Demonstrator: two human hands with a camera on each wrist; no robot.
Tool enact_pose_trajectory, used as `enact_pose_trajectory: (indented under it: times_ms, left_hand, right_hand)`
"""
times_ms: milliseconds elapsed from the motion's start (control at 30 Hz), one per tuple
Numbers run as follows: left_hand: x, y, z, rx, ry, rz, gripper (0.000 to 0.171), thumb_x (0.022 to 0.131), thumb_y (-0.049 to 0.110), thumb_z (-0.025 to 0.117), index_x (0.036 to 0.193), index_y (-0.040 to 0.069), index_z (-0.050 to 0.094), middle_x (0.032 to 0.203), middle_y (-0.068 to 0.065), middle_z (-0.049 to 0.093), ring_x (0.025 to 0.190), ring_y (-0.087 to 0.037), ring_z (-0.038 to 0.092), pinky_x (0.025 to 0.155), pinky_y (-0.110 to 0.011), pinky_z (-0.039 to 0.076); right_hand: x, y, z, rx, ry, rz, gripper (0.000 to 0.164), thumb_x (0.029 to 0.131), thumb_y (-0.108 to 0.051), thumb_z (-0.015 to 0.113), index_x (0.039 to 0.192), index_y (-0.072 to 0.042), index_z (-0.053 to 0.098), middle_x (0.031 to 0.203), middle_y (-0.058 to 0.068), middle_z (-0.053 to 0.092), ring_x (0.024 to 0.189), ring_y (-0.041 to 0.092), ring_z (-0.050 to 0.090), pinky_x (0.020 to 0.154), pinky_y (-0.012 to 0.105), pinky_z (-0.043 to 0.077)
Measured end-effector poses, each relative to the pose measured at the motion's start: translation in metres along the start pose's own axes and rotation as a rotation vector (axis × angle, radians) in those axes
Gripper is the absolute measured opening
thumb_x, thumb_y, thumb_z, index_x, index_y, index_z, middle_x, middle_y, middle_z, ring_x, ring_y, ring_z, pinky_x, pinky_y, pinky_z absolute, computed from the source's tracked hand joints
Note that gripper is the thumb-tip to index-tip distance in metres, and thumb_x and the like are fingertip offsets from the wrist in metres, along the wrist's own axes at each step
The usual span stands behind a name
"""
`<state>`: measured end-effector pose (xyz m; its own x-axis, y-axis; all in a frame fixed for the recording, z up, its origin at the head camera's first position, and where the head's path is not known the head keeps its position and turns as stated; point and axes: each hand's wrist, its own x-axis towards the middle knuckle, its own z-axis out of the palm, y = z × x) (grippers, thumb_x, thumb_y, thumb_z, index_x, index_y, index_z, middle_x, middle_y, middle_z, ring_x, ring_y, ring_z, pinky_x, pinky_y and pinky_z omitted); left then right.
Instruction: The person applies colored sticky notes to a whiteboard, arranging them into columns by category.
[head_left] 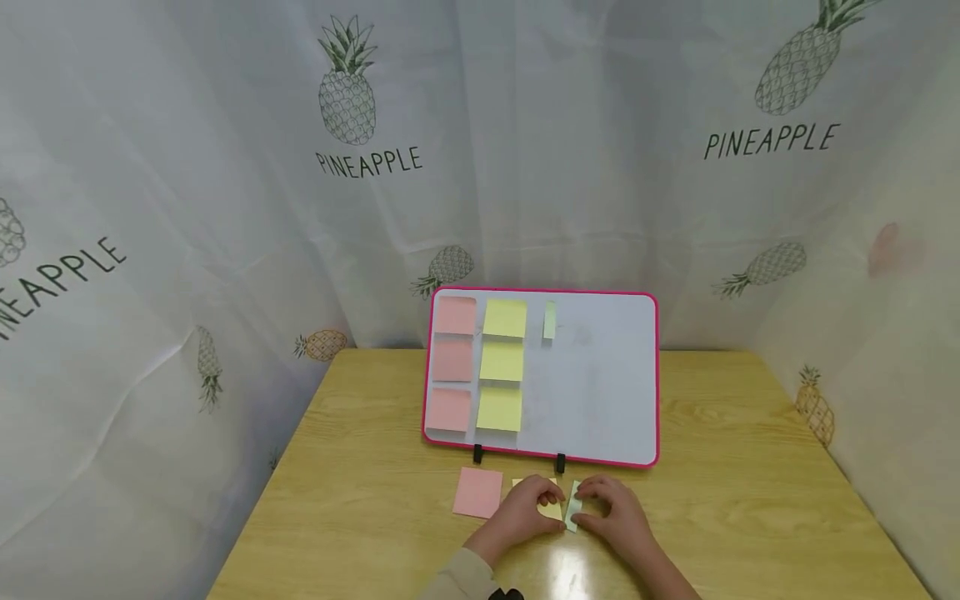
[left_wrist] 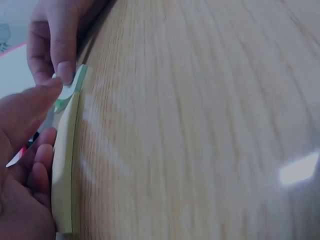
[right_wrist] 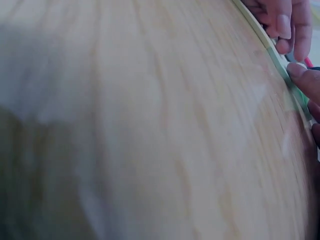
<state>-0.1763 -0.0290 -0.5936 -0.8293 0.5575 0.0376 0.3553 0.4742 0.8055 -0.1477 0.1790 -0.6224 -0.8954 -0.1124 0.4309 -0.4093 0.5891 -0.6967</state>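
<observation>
A narrow pad of green sticky notes [head_left: 573, 510] lies on the table. My right hand [head_left: 618, 517] holds it, with the thumb at its near end and a finger towards the far end. In the left wrist view its top sheet [left_wrist: 68, 91] looks bowed up. My left hand [head_left: 521, 512] is over the pad of yellow sticky notes [head_left: 551, 509], fingers loosely bent, thumb tip close to the green pad's near end; contact there cannot be made out. Left of it lies a pad of pink sticky notes [head_left: 477, 492].
Behind the pads a whiteboard [head_left: 592, 383] with a pink frame leans on black feet [head_left: 560, 463]. It bears a column of pink notes [head_left: 452, 360], a column of yellow notes [head_left: 502, 362] and one green note [head_left: 550, 320]. A pineapple-print curtain [head_left: 577, 167] hangs around the wooden table [head_left: 360, 500].
</observation>
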Motion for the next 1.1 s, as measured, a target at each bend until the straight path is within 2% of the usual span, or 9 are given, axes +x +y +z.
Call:
enact_pose_trajectory:
  times_ms: [200,433,667,867,1100]
  left_hand:
    - [-0.001,-0.001,0.010,0.076,0.059,0.007,0.028,0.075,0.012,0.086,0.096,0.013,0.069,0.086,0.012,0.052,0.078,-0.001,0.046,0.072,-0.019,0.044]
    - [-0.001,0.003,0.012,0.142,0.074,0.036,0.026,0.075,0.013,0.085,0.098,0.016,0.074,0.085,0.011,0.053,0.078,0.000,0.046,0.071,-0.018,0.042]
    - [0.000,0.009,0.010,0.127,0.075,-0.001,0.030,0.076,0.012,0.084,0.104,0.015,0.075,0.086,0.010,0.052,0.080,-0.004,0.047,0.072,-0.020,0.042]
    - [0.000,0.010,0.010,0.157,0.057,-0.017,0.037,0.077,0.014,0.084,0.113,0.015,0.073,0.088,0.009,0.052,0.082,-0.005,0.047,0.072,-0.021,0.041]
    - [-0.001,0.011,0.012,0.153,0.047,-0.061,0.040,0.078,0.014,0.082,0.117,0.018,0.071,0.088,0.009,0.048,0.081,-0.005,0.042,0.070,-0.022,0.039]
  right_hand:
    - [-0.002,0.000,0.000,0.020,0.011,-0.006,0.031,0.063,-0.015,0.091,0.087,-0.024,0.072,0.098,-0.011,0.067,0.095,0.012,0.061,0.084,0.035,0.047]
    - [-0.001,0.002,-0.002,0.063,0.021,-0.010,0.026,0.069,-0.015,0.088,0.088,-0.022,0.072,0.097,-0.009,0.068,0.093,0.012,0.062,0.084,0.030,0.048]
    - [0.001,0.003,-0.003,0.110,0.027,-0.022,0.026,0.070,-0.010,0.087,0.089,-0.021,0.072,0.095,-0.008,0.068,0.092,0.011,0.062,0.083,0.023,0.046]
    - [0.003,-0.001,-0.005,0.142,0.031,-0.026,0.023,0.075,-0.008,0.084,0.090,-0.021,0.072,0.096,-0.007,0.069,0.092,0.018,0.063,0.083,0.026,0.047]
    - [0.002,-0.012,-0.008,0.135,0.017,0.044,0.016,0.083,-0.004,0.076,0.090,-0.018,0.073,0.098,-0.002,0.069,0.094,0.020,0.063,0.085,0.029,0.048]
